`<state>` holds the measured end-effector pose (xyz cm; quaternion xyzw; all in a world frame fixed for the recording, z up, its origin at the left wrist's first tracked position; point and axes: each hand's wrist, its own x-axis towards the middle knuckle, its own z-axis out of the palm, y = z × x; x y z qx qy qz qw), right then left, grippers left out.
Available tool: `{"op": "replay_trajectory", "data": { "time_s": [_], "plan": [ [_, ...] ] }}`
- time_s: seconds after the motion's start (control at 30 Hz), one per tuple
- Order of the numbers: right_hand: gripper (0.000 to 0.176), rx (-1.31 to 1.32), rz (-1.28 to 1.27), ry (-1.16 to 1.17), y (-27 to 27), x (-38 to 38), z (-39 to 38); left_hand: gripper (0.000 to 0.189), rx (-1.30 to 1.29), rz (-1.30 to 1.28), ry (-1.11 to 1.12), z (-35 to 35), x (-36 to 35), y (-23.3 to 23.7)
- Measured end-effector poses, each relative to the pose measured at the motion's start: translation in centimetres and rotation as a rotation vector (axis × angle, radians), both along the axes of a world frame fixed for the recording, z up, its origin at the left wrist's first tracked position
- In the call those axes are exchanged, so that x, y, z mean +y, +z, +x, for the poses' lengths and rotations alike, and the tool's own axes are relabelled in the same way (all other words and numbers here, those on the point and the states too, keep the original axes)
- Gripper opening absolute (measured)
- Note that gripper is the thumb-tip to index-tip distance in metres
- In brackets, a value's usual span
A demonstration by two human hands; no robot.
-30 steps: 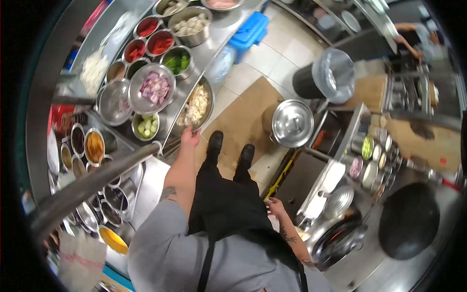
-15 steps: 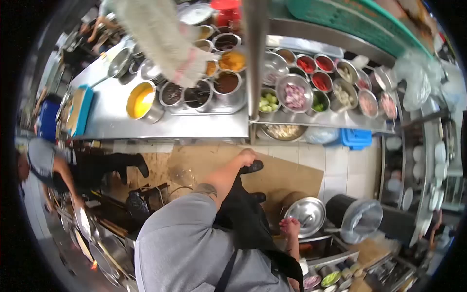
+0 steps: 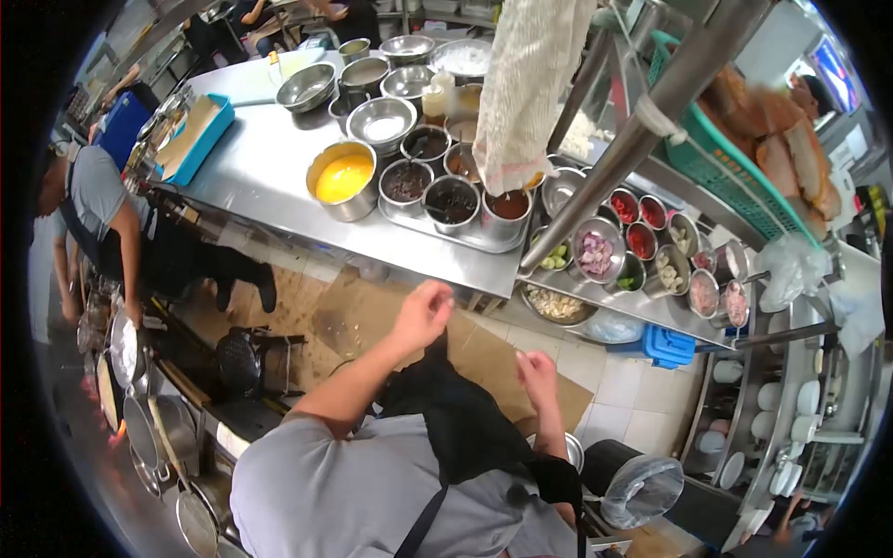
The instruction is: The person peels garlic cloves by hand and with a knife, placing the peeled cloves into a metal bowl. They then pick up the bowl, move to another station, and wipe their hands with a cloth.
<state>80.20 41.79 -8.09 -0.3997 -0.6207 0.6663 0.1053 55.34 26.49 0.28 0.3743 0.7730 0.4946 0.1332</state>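
Observation:
My left hand is raised in front of my body, over the brown floor covering and short of the steel counter. Its fingers are loosely curled and nothing shows in them. My right hand hovers lower and to the right, fingers bent in, also with no object visible. Neither hand touches anything. Closest to the left hand on the counter are a steel pot of yellow liquid and a tray of pots with dark contents. Bowls of chopped onion and other ingredients stand beyond the right hand.
A hanging cloth and a slanted metal post are ahead. A lined bin stands to the right, near a blue container. At left, a co-worker works beside pans and a flame. A black stool-like object is on the floor.
My view has turned toward the right and nearer the counter. The left hand has risen to chest front; the right hand has moved away from the round metal lid.

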Motion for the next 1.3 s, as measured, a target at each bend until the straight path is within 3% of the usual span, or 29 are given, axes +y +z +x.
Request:
{"op": "replay_trajectory", "data": {
  "time_s": [0.13, 0.27, 0.33, 0.4, 0.47, 0.5, 0.6, 0.63, 0.73, 0.77, 0.87, 0.9, 0.93, 1.0, 1.03, 1.1, 1.2, 1.3],
  "plan": [
    [0.006, 0.427, 0.143, -0.063, 13.1, 1.5, -9.4, 0.013, 0.066, 0.325, 0.052, -3.1, 2.7, 7.0],
    [0.013, 0.770, 0.843, -0.177, 23.4, 2.9, -15.2, 0.019, 0.131, 0.612, -0.025, -4.3, 4.2, 12.8],
    [0.012, 0.707, 0.881, -0.292, 28.7, 2.4, -18.3, 0.020, 0.245, 0.728, -0.072, -4.4, 4.6, 14.9],
    [0.011, 0.593, 0.948, -0.224, 29.6, 2.6, -18.8, 0.029, 0.284, 0.777, -0.066, -4.4, 4.4, 17.0],
    [0.009, 0.442, 1.059, 0.047, 29.3, 4.6, -18.5, 0.031, 0.388, 0.826, -0.053, -4.8, 4.6, 18.6],
    [0.005, 0.406, 0.955, 0.094, 30.2, 4.1, -18.2, 0.033, 0.432, 0.816, -0.060, -5.0, 4.4, 19.2],
    [0.007, 0.613, 1.012, 0.286, 31.7, 4.8, -17.5, 0.031, 0.442, 0.816, -0.029, -4.9, 4.5, 20.7],
    [0.014, 0.694, 0.993, 0.312, 32.0, 5.3, -17.5, 0.034, 0.460, 0.811, -0.039, -5.3, 4.8, 20.4],
    [0.022, 0.784, 0.745, 0.116, 32.6, 6.1, -19.6, 0.039, 0.177, 0.857, 0.030, -4.5, 7.5, 22.5],
    [0.028, 0.687, 0.705, 0.204, 32.0, 7.0, -20.0, 0.047, -0.067, 0.852, -0.100, -4.7, 8.6, 22.4],
    [0.018, 0.497, 0.717, 0.552, 32.2, 7.5, -18.7, 0.044, -0.298, 0.747, -0.205, -3.5, 10.6, 21.6],
    [0.013, 0.699, 0.682, 0.624, 31.9, 7.2, -18.6, 0.037, 0.015, 0.544, -0.107, -2.7, 10.0, 22.6],
    [0.011, 0.823, 0.807, 0.726, 31.4, 7.8, -18.7, 0.031, -0.039, 0.630, -0.035, -1.2, 10.9, 22.7],
    [0.008, 0.800, 0.694, 0.917, 31.9, 9.1, -18.1, 0.030, -0.220, 0.414, 0.072, 0.1, 9.7, 23.0],
    [0.006, 0.922, 0.721, 0.801, 32.2, 9.2, -17.7, 0.028, -0.171, 0.538, 0.078, 1.0, 9.8, 22.7],
    [0.007, 1.174, 0.712, 0.503, 32.2, 9.7, -18.1, 0.030, 0.103, 0.369, 0.117, 3.4, 9.2, 24.4],
    [0.025, 1.290, 0.332, 0.184, 33.2, 10.0, -19.1, 0.047, 0.795, -0.012, 0.108, 6.4, 10.9, 25.6],
    [0.040, 1.294, -0.467, 0.316, 35.1, 9.7, -18.9, 0.059, 0.867, 0.047, 0.003, 7.2, 12.7, 28.1]
  ]
}}
